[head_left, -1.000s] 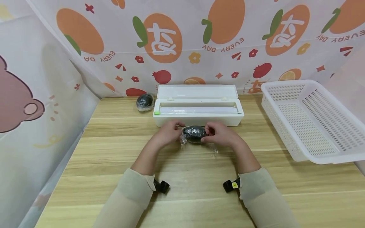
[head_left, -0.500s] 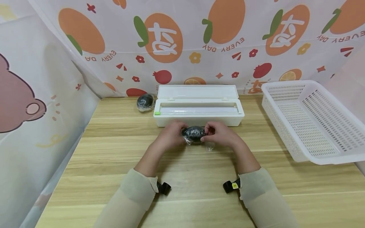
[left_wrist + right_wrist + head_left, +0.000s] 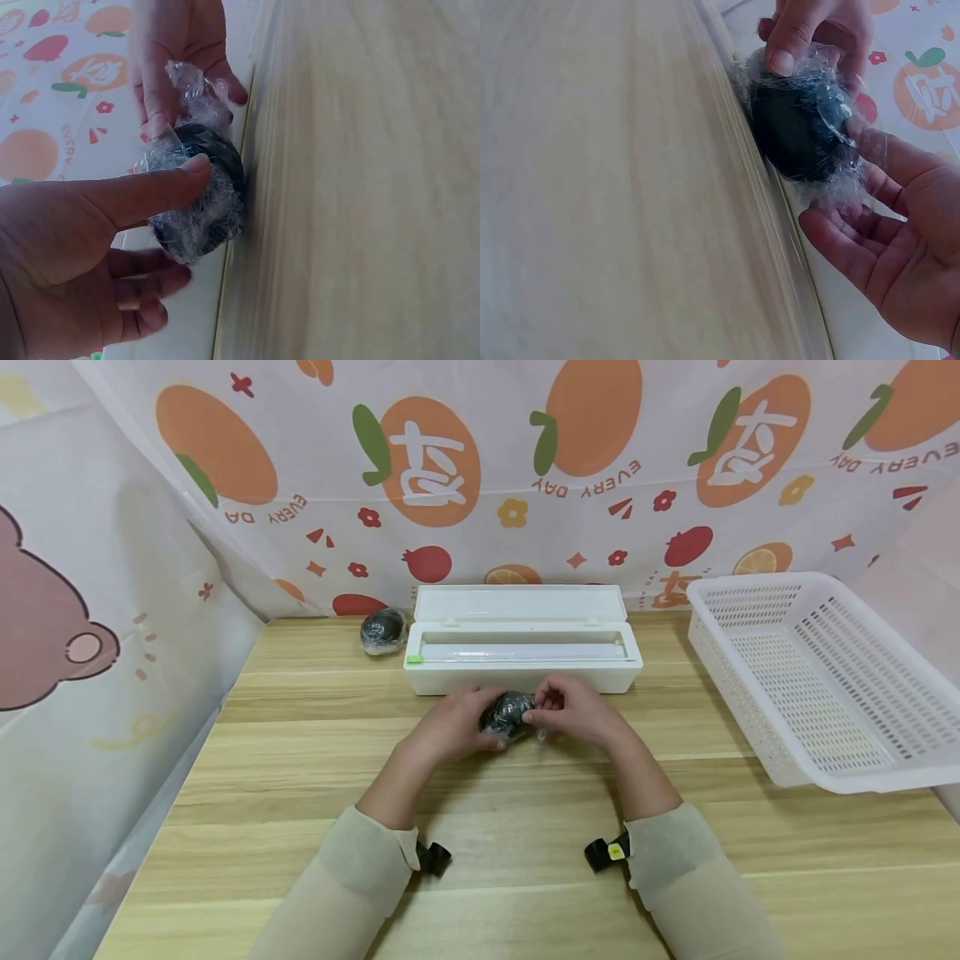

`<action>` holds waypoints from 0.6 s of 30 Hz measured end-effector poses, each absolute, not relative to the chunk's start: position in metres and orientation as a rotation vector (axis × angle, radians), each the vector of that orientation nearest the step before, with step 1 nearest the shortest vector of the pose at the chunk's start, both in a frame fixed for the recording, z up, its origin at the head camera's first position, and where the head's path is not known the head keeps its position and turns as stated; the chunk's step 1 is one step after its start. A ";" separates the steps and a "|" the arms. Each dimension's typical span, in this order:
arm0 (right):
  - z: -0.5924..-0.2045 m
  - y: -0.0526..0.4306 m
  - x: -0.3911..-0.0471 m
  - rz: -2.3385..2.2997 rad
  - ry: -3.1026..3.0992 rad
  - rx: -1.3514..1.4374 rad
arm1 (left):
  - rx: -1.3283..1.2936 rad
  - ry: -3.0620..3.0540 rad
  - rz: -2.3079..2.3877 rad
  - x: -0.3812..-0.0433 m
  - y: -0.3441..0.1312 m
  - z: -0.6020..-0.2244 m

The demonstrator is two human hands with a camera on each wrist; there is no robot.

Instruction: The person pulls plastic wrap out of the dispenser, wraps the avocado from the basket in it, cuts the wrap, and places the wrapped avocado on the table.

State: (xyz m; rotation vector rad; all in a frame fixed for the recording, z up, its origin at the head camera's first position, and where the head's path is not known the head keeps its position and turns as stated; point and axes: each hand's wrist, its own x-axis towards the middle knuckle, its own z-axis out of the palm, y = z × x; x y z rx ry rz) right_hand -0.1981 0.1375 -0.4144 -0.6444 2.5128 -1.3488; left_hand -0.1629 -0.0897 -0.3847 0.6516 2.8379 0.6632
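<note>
A dark, oval, avocado-like fruit (image 3: pixel 506 714) in crumpled cling film lies between the two hands, just in front of a white cling film dispenser (image 3: pixel 525 679). My left hand (image 3: pixel 453 724) grips it from the left; in the left wrist view the thumb (image 3: pixel 169 189) presses on the wrapped side while the other fingers curl beneath. On the opposite end, my right hand (image 3: pixel 576 713) pinches gathered cling film (image 3: pixel 840 184) between thumb and fingers. Part of the fruit is hidden behind the left fingers in the head view.
The dispenser's lid (image 3: pixel 517 602) stands raised, with a film roll (image 3: pixel 517 652) inside. Left of it sits another wrapped dark fruit (image 3: pixel 382 631). A white perforated basket (image 3: pixel 798 772) stands on the right of the wooden table (image 3: pixel 517 902), before a printed cloth (image 3: pixel 525 543).
My left hand has moved from the film at the left end to a grip round the fruit, which has turned slightly. The loose film at the right now hangs shorter, closer to the right fingers.
</note>
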 end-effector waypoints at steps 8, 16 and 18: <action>-0.412 0.135 -0.196 -1.452 2.509 -0.606 | 0.630 2.797 0.760 -0.163 -0.083 -0.387; -0.406 0.134 -0.194 -1.563 2.468 -0.731 | 0.440 2.797 0.754 -0.159 -0.078 -0.389; -0.404 0.134 -0.194 -1.560 2.437 -0.766 | 0.406 2.830 0.744 -0.160 -0.078 -0.388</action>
